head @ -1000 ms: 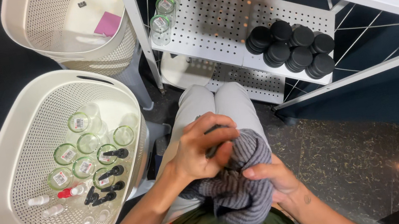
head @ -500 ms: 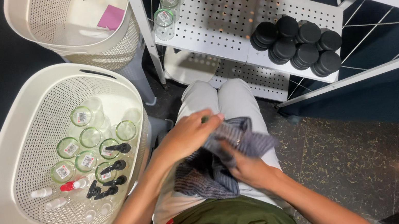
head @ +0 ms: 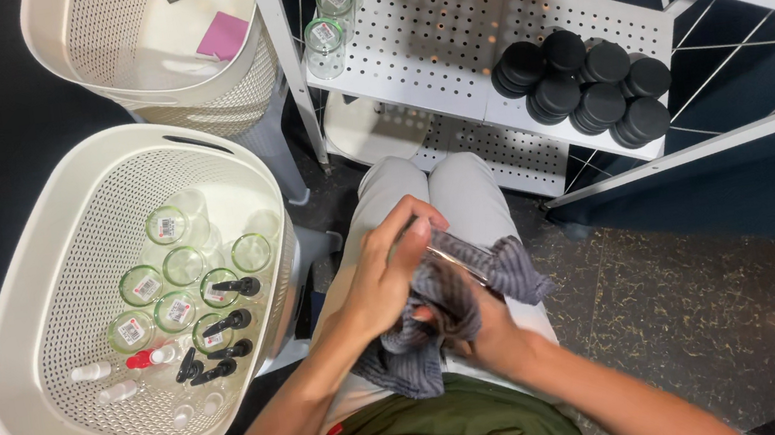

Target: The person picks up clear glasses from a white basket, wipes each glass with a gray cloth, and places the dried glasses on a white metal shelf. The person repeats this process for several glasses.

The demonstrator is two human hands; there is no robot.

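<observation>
The left hand [head: 393, 269] and right hand [head: 483, 320] work together over the person's lap, both closed on a clear glass bottle [head: 454, 257] wrapped in a grey striped cloth [head: 430, 338]. The bottle is small and transparent, only partly visible between the fingers, lying tilted; its cap end cannot be made out. The left hand's fingers curl over the top of the bottle, while the right hand clamps it from below through the cloth, which hangs down onto the thighs. Left of the lap, close beside the knee, stands a white perforated basket [head: 38, 317]; it holds about seven clear jars [head: 168, 226] with green rims, four black spray tops [head: 226, 323] and a few small bottles, one with a red cap [head: 139, 360]. Beyond that basket stands a second white basket [head: 64, 36] containing a pink card [head: 224, 35]. Ahead of the knees, a white perforated shelf [head: 445, 48] carries three clear jars at its left end and about eight black lids [head: 582, 89] in a cluster to the right. The dark floor [head: 703, 304] right of the lap is open.
</observation>
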